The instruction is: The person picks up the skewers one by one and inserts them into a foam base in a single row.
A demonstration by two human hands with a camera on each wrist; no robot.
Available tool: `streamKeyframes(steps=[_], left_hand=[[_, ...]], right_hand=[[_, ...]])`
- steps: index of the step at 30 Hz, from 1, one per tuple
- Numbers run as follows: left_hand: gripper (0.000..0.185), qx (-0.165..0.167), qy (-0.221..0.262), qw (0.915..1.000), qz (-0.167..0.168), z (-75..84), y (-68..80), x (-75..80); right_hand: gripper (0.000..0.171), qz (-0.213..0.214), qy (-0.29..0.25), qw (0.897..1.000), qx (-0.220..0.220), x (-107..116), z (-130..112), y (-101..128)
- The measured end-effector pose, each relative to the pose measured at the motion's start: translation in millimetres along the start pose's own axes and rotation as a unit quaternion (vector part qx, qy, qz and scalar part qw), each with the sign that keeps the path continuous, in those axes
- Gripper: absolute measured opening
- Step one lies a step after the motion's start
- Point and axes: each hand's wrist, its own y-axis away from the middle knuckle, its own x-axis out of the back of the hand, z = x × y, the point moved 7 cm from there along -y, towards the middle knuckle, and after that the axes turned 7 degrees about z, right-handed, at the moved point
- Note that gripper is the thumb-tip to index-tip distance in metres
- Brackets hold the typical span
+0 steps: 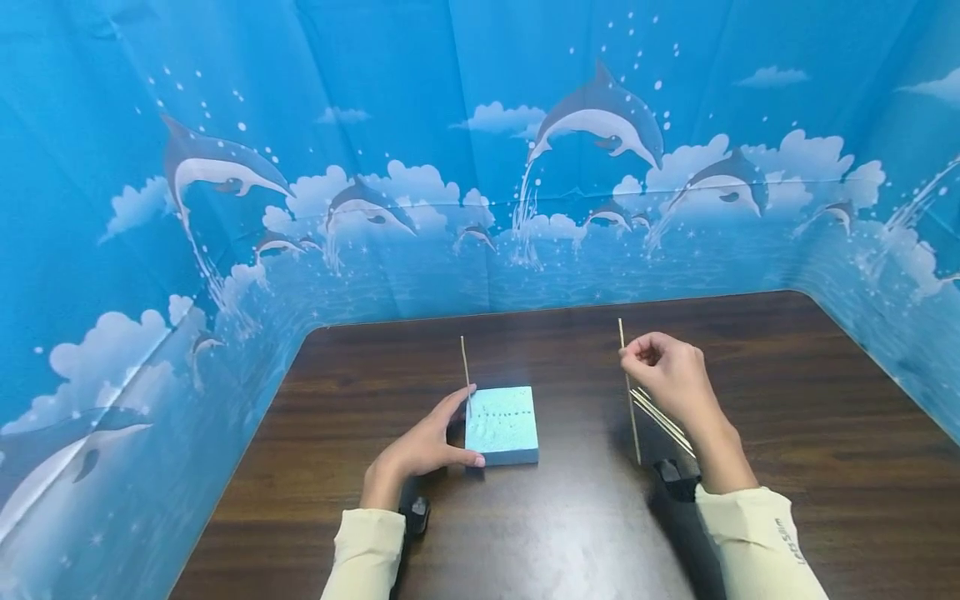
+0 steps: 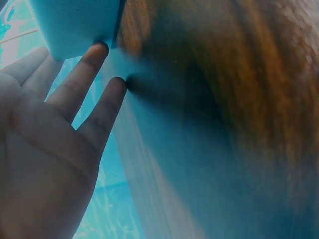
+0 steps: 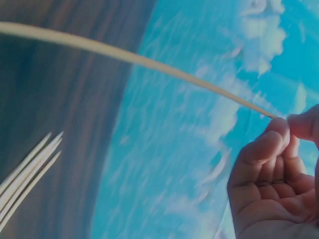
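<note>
A light blue foam block [image 1: 501, 425] lies on the dark wooden table [image 1: 787, 433]. One thin wooden skewer [image 1: 465, 367] stands upright in the block's far left corner. My left hand [image 1: 427, 446] rests against the block's left side with its fingers [image 2: 84, 74] straight, touching the foam block [image 2: 75, 25]. My right hand [image 1: 667, 375], to the right of the block, pinches a second skewer [image 1: 628, 400] and holds it nearly upright over the table. The right wrist view shows this skewer [image 3: 149, 62] pinched at the right hand's [image 3: 279, 124] fingertips.
A bundle of several skewers [image 1: 663, 421] lies on the table under my right wrist, and its tips show as the bundle [image 3: 27, 169] in the right wrist view. A blue dolphin-print backdrop [image 1: 450, 167] walls the table on three sides. Black wrist cameras [image 1: 415, 512] sit below both sleeves.
</note>
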Motion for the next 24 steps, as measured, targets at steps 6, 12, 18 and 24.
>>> streamKeyframes(steps=[6, 12, 18, 24], left_hand=[[0.110, 0.006, 0.003, 1.0000, -0.005, -1.1, 2.1, -0.3], [0.109, -0.007, 0.003, 0.9999, -0.008, 1.9, -2.0, -0.3], [0.109, -0.003, 0.007, 0.9999, -0.011, 0.5, -1.0, 1.7], [0.108, -0.009, 0.010, 0.9998, -0.015, 0.7, -1.6, 1.5]], right_hand=[[0.007, 0.006, -0.091, 0.995, 0.042, -26.5, -48.4, -6.7], [0.007, 0.014, -0.159, 0.983, 0.092, -51.0, -90.6, -12.3], [0.008, -0.012, -0.204, 0.970, 0.132, -78.5, -119.8, -13.4], [0.008, -0.026, -0.217, 0.965, 0.145, -95.1, -132.6, -13.7]])
